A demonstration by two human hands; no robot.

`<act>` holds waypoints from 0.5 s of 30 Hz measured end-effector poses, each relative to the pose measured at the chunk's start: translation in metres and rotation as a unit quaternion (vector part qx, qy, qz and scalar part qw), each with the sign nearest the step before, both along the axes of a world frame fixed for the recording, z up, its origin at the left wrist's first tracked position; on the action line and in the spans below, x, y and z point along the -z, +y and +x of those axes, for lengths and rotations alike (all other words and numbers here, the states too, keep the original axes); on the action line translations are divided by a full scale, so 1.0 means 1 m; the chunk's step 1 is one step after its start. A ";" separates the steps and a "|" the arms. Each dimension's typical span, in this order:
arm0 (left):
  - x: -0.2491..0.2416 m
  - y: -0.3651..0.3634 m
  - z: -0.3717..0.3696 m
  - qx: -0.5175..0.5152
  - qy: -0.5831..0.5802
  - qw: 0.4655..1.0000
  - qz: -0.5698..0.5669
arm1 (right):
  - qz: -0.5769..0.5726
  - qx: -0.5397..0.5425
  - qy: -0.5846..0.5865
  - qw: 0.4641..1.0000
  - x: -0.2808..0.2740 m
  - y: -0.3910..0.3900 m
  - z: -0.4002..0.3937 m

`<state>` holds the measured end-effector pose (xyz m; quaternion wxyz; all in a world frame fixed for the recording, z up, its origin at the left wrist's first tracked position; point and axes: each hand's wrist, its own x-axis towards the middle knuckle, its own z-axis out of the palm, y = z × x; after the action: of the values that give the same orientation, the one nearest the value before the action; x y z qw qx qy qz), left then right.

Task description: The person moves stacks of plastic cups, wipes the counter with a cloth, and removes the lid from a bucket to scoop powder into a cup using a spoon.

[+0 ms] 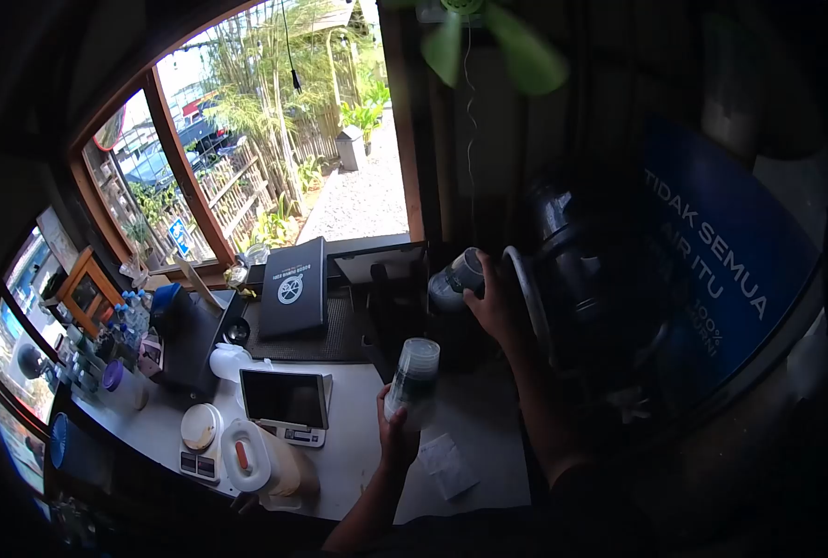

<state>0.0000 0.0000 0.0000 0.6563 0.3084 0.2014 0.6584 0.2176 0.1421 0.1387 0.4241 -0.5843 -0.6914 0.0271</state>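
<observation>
My left hand [396, 435] is closed round a stack of clear plastic cups [418, 365], held upright above the counter [351, 409]. Farther forward and to the right, my right hand [492, 302] grips another clear plastic cup stack [454, 281], which is tilted and in shade. A crumpled white plastic wrapper [447, 465] lies on the counter just right of my left hand. To the left of that hand stands a tablet [285, 400] on a white base.
A lidded pitcher [270, 465] and a small scale [199, 463] occupy the counter's near left. Behind the tablet, a black menu board [295, 288] leans by the window. Several bottles [130, 316] line the left side. A blue sign [726, 251] stands at right, under a green fan [488, 42].
</observation>
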 end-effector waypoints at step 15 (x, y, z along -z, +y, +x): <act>-0.039 0.031 0.016 -0.004 0.002 1.000 0.025 | -0.009 -0.054 -0.010 0.998 -0.027 0.007 0.010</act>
<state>0.0163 0.0310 0.0386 0.6450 0.3256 0.1874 0.6655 0.2271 0.1491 0.1654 0.4097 -0.5503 -0.7258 0.0498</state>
